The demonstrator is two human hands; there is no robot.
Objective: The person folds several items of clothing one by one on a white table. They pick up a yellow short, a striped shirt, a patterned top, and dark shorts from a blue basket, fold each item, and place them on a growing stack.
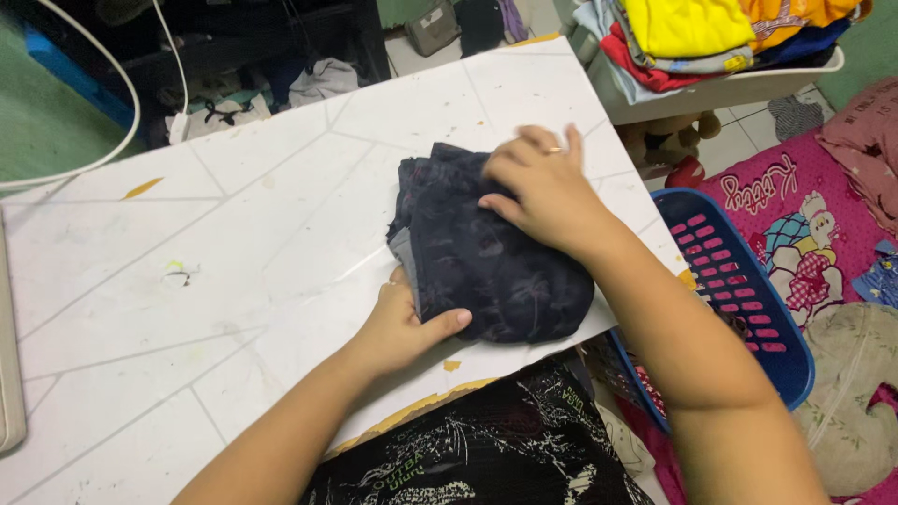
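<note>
Bare forearms, ring on right hand (547, 192), black printed garment (486, 449)

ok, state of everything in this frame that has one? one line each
dark garment: folded into a compact bundle, lying on the table
left hand: gripping the bundle's near edge, thumb on top
right hand: pressed flat on top of the bundle
white table: scuffed, edge chipped
blue basket: on the floor, contents not visible
clothes pile: folded, stacked
</note>
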